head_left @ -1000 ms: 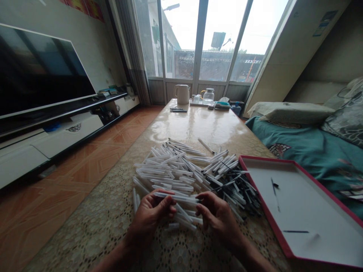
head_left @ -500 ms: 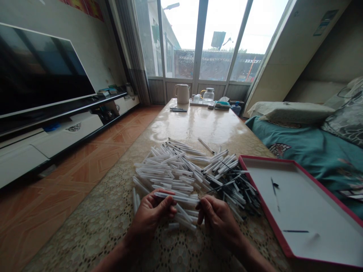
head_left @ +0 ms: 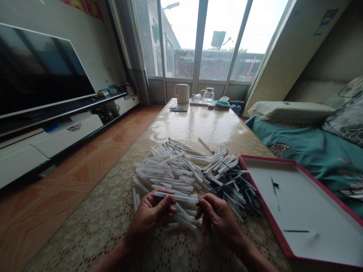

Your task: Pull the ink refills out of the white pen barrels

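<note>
My left hand (head_left: 154, 211) is closed around a translucent white pen barrel (head_left: 183, 197), gripped between thumb and fingers and lying nearly level, its free end towards the right. My right hand (head_left: 214, 213) is pinched close to that end. A thin dark pen refill (head_left: 218, 187) appears to run from its fingertips up to the right over the pile; the fingers hide its near end. Beyond both hands spreads a heap of white pen barrels (head_left: 161, 166). On its right side lies a bunch of dark pen refills (head_left: 244, 192).
A red-rimmed white tray (head_left: 312, 196) at the right holds a few loose dark pieces. The patterned table (head_left: 113, 223) extends towards the window, with a beige jug (head_left: 182, 93), a glass pitcher (head_left: 208, 95) and some pens (head_left: 178, 109) at its far end. A teal-covered sofa (head_left: 303, 139) stands right.
My right hand has shifted slightly and its lower fingers have spread a little from the pinch. The left hand and the barrel are almost where they were.
</note>
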